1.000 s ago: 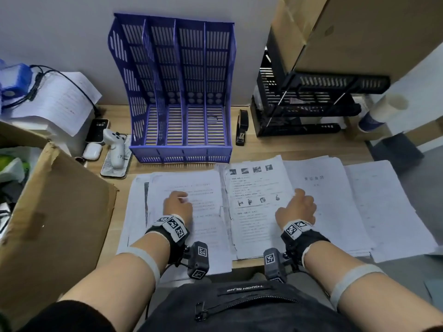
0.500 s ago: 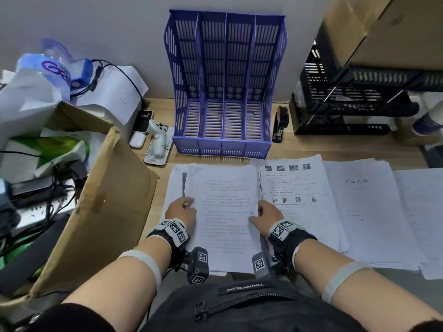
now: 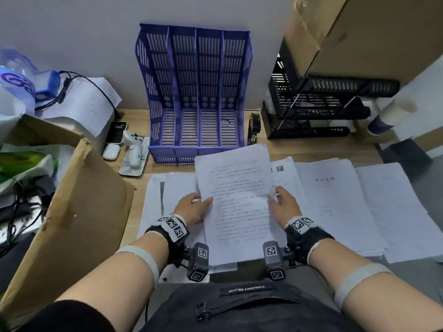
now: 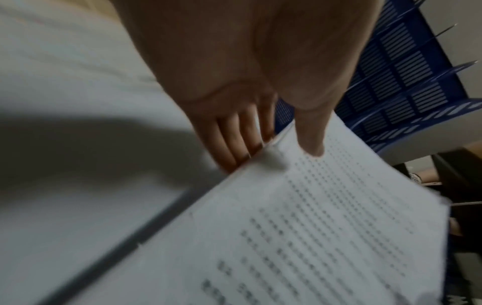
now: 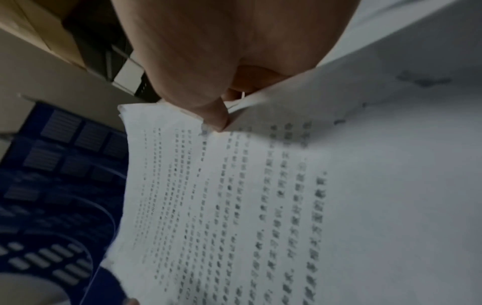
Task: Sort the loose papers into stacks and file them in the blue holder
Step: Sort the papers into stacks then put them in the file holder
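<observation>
Printed paper stack held above desk, in front of blue file holder.

Left hand [image 3: 191,208] and right hand [image 3: 284,204] each pinched a side edge of the paper stack [image 3: 236,202], thumbs on top. Its far edge overlapped the front of the blue file holder [image 3: 194,92], which stood against the grey wall [image 3: 72,27]. Loose sheets [image 3: 335,202] covered the wooden desk [image 3: 299,147]; a cardboard box [image 3: 79,212] stood left, a black tray rack [image 3: 318,109] right.
</observation>
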Tool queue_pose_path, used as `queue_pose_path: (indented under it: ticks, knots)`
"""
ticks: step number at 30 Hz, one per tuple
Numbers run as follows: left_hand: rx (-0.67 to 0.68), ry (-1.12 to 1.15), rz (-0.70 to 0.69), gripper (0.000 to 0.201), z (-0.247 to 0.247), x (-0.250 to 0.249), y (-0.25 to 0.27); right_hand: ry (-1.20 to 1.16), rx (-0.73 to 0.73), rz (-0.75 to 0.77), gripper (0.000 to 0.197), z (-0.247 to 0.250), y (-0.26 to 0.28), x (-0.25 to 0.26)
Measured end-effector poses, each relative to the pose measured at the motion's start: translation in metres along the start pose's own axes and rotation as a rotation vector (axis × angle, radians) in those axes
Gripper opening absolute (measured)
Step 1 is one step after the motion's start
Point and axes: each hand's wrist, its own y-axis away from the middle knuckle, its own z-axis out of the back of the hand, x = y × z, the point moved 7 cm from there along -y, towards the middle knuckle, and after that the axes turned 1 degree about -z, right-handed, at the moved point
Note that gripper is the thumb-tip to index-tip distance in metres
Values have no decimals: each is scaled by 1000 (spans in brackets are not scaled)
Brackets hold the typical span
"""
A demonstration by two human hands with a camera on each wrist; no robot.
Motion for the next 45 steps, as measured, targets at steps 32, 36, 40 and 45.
queue_pose_path:
  ticks: [32,36,40,45]
  knots:
    - [330,146,74,23,-238,-51,10,397,-297,-563,59,208,-7,-139]
    - [21,159,-9,16,-148,-40,-2,314,-318,-352,52,158,-17,-88]
    - [-438,-181,-11,26,-32,-19,6,122,37,-171,24,48,-16,-39]
    - [-562,-401,238,52,73,33,24,87,559,-269,9,-96,19,-11]
